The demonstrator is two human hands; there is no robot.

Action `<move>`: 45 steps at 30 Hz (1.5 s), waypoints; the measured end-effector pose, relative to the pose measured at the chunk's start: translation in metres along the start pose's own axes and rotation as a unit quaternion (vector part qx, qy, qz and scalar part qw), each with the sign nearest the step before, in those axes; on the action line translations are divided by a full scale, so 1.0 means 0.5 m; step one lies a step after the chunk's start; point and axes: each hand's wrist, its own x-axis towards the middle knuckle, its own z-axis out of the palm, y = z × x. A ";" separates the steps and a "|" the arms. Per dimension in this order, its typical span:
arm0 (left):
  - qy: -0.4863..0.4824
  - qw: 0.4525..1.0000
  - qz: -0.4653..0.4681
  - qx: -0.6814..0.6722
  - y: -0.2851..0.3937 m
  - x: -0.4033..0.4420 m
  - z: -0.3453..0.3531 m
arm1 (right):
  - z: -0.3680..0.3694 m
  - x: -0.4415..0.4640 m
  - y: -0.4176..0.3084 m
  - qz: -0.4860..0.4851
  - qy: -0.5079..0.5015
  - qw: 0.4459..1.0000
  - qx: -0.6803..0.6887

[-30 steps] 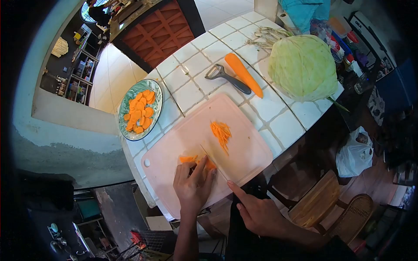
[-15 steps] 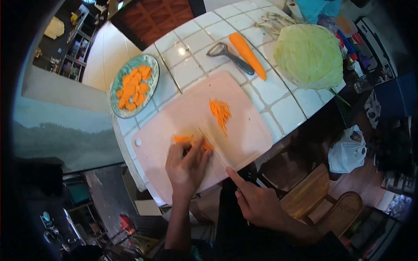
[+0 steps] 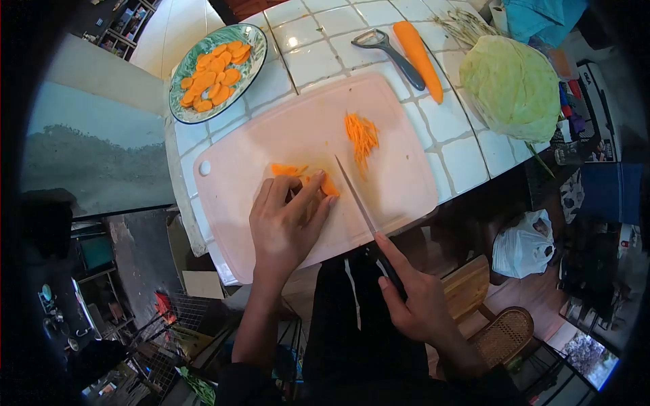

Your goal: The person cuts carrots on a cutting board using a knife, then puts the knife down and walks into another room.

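My left hand (image 3: 286,220) presses carrot slices (image 3: 330,184) against the pink cutting board (image 3: 271,145) with its fingertips. My right hand (image 3: 414,291) is wrapped round the black handle of a knife (image 3: 353,191), its index finger along the top. The blade points up the board, just right of the slices and apart from them. A small pile of carrot shreds (image 3: 361,139) lies on the board's upper right part. Round carrot slices (image 3: 218,76) fill much of a green patterned plate (image 3: 254,55) at the upper left.
Beyond the board on the tiled table (image 3: 462,159) lie a peeler (image 3: 399,59) and a whole peeled carrot (image 3: 418,61). A big cabbage (image 3: 509,88) sits at the right, near pale roots (image 3: 467,27). Below right are a wooden chair (image 3: 466,287) and a white bag (image 3: 523,245).
The knife has moved right, away from the slices, and its blade shows more of its side. My left hand still holds the slices. The view has tilted down.
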 end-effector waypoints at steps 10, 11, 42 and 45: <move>-0.003 1.000 0.006 0.012 0.002 0.000 -0.002 | 0.031 0.002 -0.011 -0.008 -0.013 1.000 -0.021; -0.002 1.000 0.008 0.014 0.002 0.000 -0.002 | 0.032 0.003 -0.012 -0.012 -0.015 1.000 -0.021; 0.012 0.999 0.037 -0.005 -0.010 0.005 -0.001 | 0.015 0.012 -0.069 0.014 -0.100 0.971 -0.217; 0.017 0.999 0.043 -0.009 -0.012 0.007 -0.001 | 0.005 0.015 -0.074 0.022 -0.120 0.969 -0.215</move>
